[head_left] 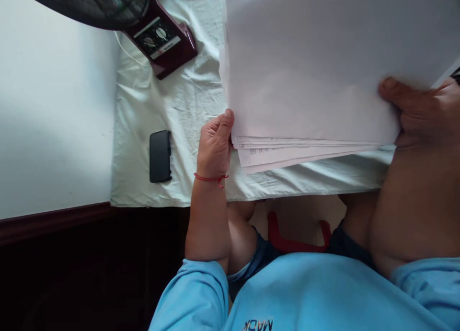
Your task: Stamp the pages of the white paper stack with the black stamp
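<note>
A stack of white paper sheets [309, 77] is held up over the cloth-covered table, its top sheet blank. Along the near edge, lower sheets stick out unevenly and show some faint print. My left hand [217, 142], with a red string round the wrist, grips the stack's left edge near the corner, thumb along the side. On the right, my right hand [424, 108] pinches the sheets with the thumb on top; its other fingers are mostly hidden beneath the paper.
A dark red fan [174, 46] stands at the back left beside the white wall [57, 115]. A black rectangular device [160, 156] lies on the pale green tablecloth [187, 96], left of my left hand. Under the table's front edge shows a red stool [294, 245].
</note>
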`<state>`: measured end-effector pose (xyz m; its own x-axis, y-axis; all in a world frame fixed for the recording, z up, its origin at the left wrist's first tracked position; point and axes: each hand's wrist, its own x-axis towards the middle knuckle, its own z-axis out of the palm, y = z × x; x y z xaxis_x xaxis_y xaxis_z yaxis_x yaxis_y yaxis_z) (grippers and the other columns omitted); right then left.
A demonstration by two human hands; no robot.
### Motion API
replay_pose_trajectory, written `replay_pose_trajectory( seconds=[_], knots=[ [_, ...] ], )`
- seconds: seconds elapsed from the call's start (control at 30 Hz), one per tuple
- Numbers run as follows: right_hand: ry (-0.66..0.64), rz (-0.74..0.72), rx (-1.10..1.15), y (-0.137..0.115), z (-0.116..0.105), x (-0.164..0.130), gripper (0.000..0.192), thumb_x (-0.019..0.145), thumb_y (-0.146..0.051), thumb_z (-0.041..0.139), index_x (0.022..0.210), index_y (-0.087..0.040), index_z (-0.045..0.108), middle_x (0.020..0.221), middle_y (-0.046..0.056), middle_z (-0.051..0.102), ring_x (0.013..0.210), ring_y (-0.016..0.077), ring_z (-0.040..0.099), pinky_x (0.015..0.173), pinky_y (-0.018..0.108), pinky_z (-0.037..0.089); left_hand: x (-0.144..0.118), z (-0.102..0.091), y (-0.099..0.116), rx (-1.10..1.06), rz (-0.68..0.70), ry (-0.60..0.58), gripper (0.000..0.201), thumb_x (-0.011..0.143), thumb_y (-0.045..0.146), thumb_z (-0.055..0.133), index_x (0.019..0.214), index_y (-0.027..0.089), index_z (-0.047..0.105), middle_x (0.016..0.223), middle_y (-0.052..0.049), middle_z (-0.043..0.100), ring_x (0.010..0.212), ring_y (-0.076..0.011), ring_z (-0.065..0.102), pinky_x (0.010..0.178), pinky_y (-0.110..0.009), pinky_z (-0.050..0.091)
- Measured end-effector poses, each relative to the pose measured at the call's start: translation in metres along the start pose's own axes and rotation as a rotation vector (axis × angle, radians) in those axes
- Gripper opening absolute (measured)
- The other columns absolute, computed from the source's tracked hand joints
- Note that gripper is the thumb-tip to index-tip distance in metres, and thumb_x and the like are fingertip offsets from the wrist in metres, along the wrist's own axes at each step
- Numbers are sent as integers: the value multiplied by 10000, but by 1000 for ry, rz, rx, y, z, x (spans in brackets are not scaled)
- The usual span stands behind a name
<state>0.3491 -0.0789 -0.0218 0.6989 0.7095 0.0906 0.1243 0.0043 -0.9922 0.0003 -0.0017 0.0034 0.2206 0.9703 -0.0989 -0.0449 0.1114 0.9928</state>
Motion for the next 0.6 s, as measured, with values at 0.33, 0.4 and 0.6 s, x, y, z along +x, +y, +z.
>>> replay_pose_trajectory(
  seconds=[0.33, 0.4, 0.6],
  knots=[
    [-18, -5, 22, -3, -4, -2, 731, 386, -701, 1054, 852, -212, 776, 1157, 66, 819, 1235, 383, 754, 977, 620, 634, 0, -2, 3, -42, 37, -10, 530, 768, 586, 998, 665, 211, 638, 616, 44, 559, 576, -94, 545, 527, -210, 459],
    [-18, -21, 22, -3, -6, -2, 746, 371, -718, 1044, 837, -207, 766, 1136, 53, 820, 1232, 391, 753, 952, 615, 626, 0, 0, 3, -65, 38, -21, 506, 754, 575, 1011, 689, 217, 659, 632, 44, 579, 592, -95, 571, 541, -204, 470],
    [-10, -5, 88, -5, -5, -9, 895, 174, -688, 1060, 874, -200, 790, 1026, 57, 812, 1030, 329, 781, 966, 632, 653, -1, 7, 0, -78, 98, -4, 543, 764, 761, 915, 859, 249, 762, 900, -49, 792, 1121, -267, 783, 870, -317, 640]
  ],
)
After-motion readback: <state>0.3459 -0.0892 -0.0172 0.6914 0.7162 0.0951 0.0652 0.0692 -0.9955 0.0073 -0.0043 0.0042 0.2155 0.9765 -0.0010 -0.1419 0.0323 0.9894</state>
